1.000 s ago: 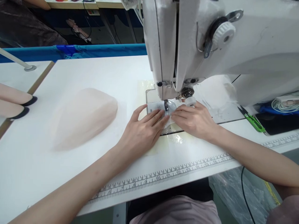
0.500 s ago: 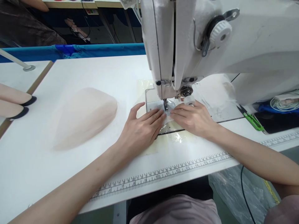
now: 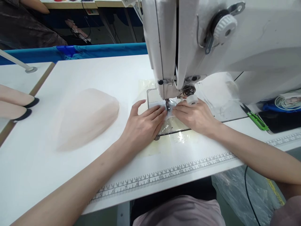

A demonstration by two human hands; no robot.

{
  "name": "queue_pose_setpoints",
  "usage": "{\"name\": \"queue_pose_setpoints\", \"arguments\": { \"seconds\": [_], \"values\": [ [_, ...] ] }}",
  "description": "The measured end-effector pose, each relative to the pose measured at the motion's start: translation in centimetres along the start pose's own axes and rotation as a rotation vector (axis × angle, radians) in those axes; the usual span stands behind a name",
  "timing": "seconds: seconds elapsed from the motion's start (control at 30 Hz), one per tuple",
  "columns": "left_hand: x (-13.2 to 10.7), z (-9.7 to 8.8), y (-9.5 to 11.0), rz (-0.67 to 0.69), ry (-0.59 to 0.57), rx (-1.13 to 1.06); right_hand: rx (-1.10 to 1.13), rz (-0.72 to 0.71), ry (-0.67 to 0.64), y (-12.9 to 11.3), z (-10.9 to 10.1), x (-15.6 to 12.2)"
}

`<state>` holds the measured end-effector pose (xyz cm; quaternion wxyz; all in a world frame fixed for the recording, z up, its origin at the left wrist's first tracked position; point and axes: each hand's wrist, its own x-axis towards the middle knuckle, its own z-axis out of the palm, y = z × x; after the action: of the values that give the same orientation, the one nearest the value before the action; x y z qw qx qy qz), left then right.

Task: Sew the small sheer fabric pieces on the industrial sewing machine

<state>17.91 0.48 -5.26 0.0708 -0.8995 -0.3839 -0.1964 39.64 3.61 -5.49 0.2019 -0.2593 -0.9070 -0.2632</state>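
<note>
My left hand (image 3: 148, 123) lies flat left of the sewing machine's presser foot (image 3: 167, 105), thumb spread away and fingertips pressing a thin sheer piece of fabric (image 3: 169, 115). On the foot's other side, my right hand (image 3: 194, 113) rests with its fingers stretched toward the foot, touching the same fabric; its thumb is partly hidden behind a white knob. The fabric is pale and see-through, so its edges are hard to make out. Under it are the metal needle plate and clear film (image 3: 181, 137) on the table.
A sheer beige fabric piece (image 3: 90, 117) lies on the white table to the left. White material (image 3: 217, 89) sits under the machine arm. Green-handled thread snips (image 3: 257, 121) lie beside a dark flat object (image 3: 282, 121) at right. A printed ruler (image 3: 162, 177) follows the front edge.
The view has shifted slightly. Both hands keep nearly the same place beside the presser foot, and the beige piece at left lies as before.
</note>
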Motion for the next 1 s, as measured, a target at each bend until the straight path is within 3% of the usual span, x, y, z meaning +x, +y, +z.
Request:
{"name": "queue_pose_setpoints", "arguments": {
  "seconds": [0.27, 0.73, 0.9, 1.0],
  "values": [
    [0.1, 0.3, -0.3, -0.006, 0.016, -0.012, 0.025, 0.025, -0.084, 0.0, 0.0, 0.2],
    [-0.6, 0.4, -0.4, -0.05, -0.029, 0.077, 0.104, 0.092, -0.051, -0.1, 0.3, 0.0],
    [-0.6, -1.5, -0.1, 0.035, 0.134, 0.262, 0.166, 0.091, -0.029, -1.0, -0.7, 0.0],
    [-0.3, -1.5, -0.4, 0.06, 0.155, 0.171, 0.212, 0.078, 0.029, -1.7, -1.2, 0.0]
  ]
}}
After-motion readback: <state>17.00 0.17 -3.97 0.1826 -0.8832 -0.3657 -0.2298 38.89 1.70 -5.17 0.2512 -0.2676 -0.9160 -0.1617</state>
